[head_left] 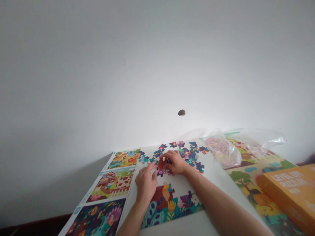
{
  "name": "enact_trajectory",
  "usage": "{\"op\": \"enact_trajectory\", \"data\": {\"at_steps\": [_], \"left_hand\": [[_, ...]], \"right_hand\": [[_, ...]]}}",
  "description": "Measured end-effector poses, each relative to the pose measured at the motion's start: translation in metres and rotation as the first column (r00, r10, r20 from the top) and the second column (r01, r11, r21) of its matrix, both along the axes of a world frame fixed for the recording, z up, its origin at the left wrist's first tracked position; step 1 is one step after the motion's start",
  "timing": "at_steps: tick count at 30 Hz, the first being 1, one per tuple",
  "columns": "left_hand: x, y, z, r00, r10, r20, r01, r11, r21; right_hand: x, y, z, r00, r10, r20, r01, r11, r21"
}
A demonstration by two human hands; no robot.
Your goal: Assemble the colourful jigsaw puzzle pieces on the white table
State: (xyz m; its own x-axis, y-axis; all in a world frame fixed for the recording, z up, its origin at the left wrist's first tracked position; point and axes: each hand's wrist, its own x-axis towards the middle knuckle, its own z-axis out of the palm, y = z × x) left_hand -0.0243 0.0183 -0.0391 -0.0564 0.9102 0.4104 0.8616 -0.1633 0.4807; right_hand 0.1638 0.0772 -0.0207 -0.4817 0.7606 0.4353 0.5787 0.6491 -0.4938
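My right hand (175, 162) has its thumb and fingers around a reddish-brown puzzle piece (161, 163), over the near side of a heap of loose jigsaw pieces (188, 154). Just left of it, my left hand (147, 180) is open, index finger stretched toward the brown piece and thumb apart; nothing shows in its grasp. Closer to me lies a partly joined puzzle (158, 208) with a brown shape, teal leaves and a yellow flower. My forearms cover some of its sides. Purple pieces (161, 172) lie below my right hand's fingers.
Three picture sheets line the left: a lion scene (124, 159), a farm scene (112, 183) and a dark night scene (98, 218). At right are clear plastic bags (225, 152), an illustrated puzzle (246, 182) and an orange puzzle box (290, 190). A white wall (157, 82) stands behind.
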Motion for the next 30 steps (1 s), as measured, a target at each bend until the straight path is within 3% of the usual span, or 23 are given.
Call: {"op": "enact_trajectory", "data": {"at_steps": [10,13,15,18,21,23,26,28,30], "left_hand": [[0.004,-0.006,0.012,0.995,0.046,-0.089,-0.051,0.997,-0.059],[0.005,-0.009,0.017,0.995,0.048,-0.085,-0.053,0.997,-0.055],[0.005,-0.01,0.02,0.995,0.06,-0.078,-0.065,0.996,-0.06],[0.002,-0.009,0.021,0.992,0.118,-0.048,-0.121,0.99,-0.071],[-0.003,-0.006,0.019,0.984,0.172,0.037,-0.171,0.985,-0.04],[-0.005,-0.003,0.017,0.98,0.174,0.098,-0.174,0.985,0.0],[-0.008,-0.002,0.014,0.974,0.166,0.154,-0.178,0.982,0.063],[-0.008,-0.002,0.014,0.97,0.169,0.174,-0.186,0.978,0.089],[-0.008,-0.002,0.014,0.97,0.161,0.185,-0.182,0.978,0.104]], "right_hand": [[0.0,0.006,-0.006,0.979,0.105,-0.176,-0.115,0.992,-0.047],[0.0,0.006,-0.006,0.972,0.104,-0.21,-0.133,0.983,-0.127],[0.0,0.005,-0.005,0.979,0.113,-0.171,-0.141,0.977,-0.162],[0.002,0.002,-0.004,0.995,0.093,0.022,-0.091,0.993,-0.079],[0.004,0.001,-0.006,0.983,-0.03,0.18,0.031,1.0,0.0],[0.005,0.003,-0.005,0.972,-0.129,0.198,0.127,0.992,0.021],[0.006,0.004,0.011,0.96,-0.273,0.066,0.269,0.961,0.056],[0.008,-0.004,0.038,0.916,-0.35,-0.194,0.374,0.921,0.107],[0.012,-0.023,0.075,0.801,-0.325,-0.503,0.478,0.852,0.212]]}}
